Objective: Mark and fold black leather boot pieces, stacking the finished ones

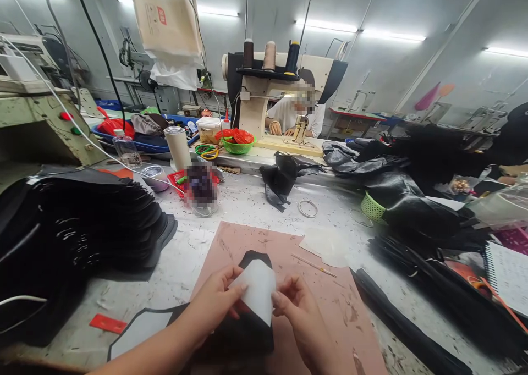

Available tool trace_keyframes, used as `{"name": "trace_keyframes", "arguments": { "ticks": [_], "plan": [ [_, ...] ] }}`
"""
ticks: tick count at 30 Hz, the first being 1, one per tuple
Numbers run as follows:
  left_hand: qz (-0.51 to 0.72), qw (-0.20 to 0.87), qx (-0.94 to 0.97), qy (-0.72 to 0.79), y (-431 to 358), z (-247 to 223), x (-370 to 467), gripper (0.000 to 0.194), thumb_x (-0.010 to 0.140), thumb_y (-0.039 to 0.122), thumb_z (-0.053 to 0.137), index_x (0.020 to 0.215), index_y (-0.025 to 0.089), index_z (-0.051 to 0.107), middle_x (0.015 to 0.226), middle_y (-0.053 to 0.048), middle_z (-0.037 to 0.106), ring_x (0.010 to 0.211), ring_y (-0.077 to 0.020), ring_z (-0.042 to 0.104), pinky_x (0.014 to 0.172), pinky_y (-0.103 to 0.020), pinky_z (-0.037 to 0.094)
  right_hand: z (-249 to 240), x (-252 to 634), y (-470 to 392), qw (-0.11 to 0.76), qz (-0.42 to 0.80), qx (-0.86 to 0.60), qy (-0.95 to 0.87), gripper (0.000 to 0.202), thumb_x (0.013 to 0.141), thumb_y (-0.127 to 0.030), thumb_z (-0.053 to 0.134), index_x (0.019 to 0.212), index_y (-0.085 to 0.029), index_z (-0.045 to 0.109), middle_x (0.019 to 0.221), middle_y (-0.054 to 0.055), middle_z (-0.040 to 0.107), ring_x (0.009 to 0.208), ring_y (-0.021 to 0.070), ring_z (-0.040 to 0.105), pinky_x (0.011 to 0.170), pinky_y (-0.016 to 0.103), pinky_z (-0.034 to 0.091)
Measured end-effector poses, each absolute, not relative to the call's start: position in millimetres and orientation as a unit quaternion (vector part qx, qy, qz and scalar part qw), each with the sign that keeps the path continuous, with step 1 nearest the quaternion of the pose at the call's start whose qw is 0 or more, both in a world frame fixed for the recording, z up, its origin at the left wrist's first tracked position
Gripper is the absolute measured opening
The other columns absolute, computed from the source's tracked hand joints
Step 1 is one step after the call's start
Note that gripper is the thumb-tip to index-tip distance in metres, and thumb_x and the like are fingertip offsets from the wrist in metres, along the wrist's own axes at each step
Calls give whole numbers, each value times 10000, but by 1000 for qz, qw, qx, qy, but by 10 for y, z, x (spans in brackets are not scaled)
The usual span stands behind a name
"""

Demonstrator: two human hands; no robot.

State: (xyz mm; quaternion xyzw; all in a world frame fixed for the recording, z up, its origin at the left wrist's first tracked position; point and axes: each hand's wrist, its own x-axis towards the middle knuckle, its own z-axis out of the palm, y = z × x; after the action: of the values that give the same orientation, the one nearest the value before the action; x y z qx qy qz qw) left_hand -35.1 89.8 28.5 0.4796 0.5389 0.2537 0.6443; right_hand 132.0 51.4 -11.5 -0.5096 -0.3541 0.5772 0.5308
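Between my two hands is a white backing piece [258, 287], its surface curved, over a black leather piece [243, 331]. My left hand [223, 292] pinches the white piece at its left edge, thumb on top. At its right edge, the thumb and fingers of my right hand [295, 303] are closed on the border. Part of the black leather lies beneath and beyond the white piece, on a pinkish board [330, 314]. A black-edged white panel [142, 331] lies to the left, partly under my left forearm.
A tall stack of black pieces [94, 221] stands at left, near a red strip [108, 324]. Black strips [445, 287] lie at right. A thin stick [313, 265] rests on the board. Behind stands a sewing machine [253, 111], with a person working beyond it.
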Motion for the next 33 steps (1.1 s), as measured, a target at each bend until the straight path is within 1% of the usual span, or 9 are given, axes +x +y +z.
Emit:
{"name": "trace_keyframes", "arguments": {
  "ticks": [2,4,7,9,13,18,25,29,33],
  "plan": [
    [234,614,518,548,948,268,-365,286,653,414,554,782,160,528,662,7,589,567,-137,577,446,-207,384,-106,1293,527,548,572,-505,-342,280,625,-345,688,652,-200,450,617,-50,463,537,93,464,507,212,423],
    [204,567,569,559,1003,244,-387,237,679,389,522,763,168,543,681,6,587,585,-144,574,468,-224,405,-104,1279,541,557,548,-517,-349,247,621,-319,681,647,-200,465,609,-51,454,542,96,456,511,212,416],
    [161,481,644,572,1072,203,-431,156,711,300,480,793,190,555,639,28,561,583,-149,565,536,-250,422,-142,1276,571,549,525,-548,-352,211,592,-307,675,705,-198,533,661,-21,518,576,122,492,512,230,431],
    [143,424,678,583,1107,182,-457,149,703,235,478,843,212,524,609,50,535,581,-149,557,565,-249,403,-192,1278,601,524,531,-566,-350,216,580,-304,665,742,-188,579,692,2,566,573,133,513,518,250,445],
    [83,356,727,582,1179,168,-482,20,730,232,460,744,230,475,616,45,553,610,-154,549,576,-238,357,-268,1297,694,475,524,-599,-376,163,624,-286,604,728,-165,638,672,33,622,614,171,561,585,293,467],
    [39,334,752,568,1286,187,-442,62,744,230,451,709,228,502,664,22,603,674,-166,569,600,-235,349,-254,1350,859,452,458,-627,-439,145,672,-228,548,757,-172,651,785,52,676,752,208,611,712,330,478],
    [32,325,740,589,1394,138,-401,27,729,224,481,706,226,496,681,7,613,698,-184,575,613,-246,348,-242,1386,1067,374,370,-653,-544,154,702,-166,521,748,-182,668,787,50,683,763,206,618,729,334,475],
    [30,327,731,598,1400,36,-414,72,734,233,480,693,228,421,617,24,572,639,-177,553,579,-242,329,-285,1394,1107,358,342,-649,-578,179,722,-153,511,764,-190,681,809,48,686,783,197,618,740,324,474],
    [29,325,720,613,1395,-23,-411,154,748,250,465,655,229,344,574,39,499,596,-167,507,555,-242,305,-341,1416,1103,368,335,-638,-587,186,731,-143,509,769,-187,685,804,47,684,775,187,621,728,313,483]
  ]
}}
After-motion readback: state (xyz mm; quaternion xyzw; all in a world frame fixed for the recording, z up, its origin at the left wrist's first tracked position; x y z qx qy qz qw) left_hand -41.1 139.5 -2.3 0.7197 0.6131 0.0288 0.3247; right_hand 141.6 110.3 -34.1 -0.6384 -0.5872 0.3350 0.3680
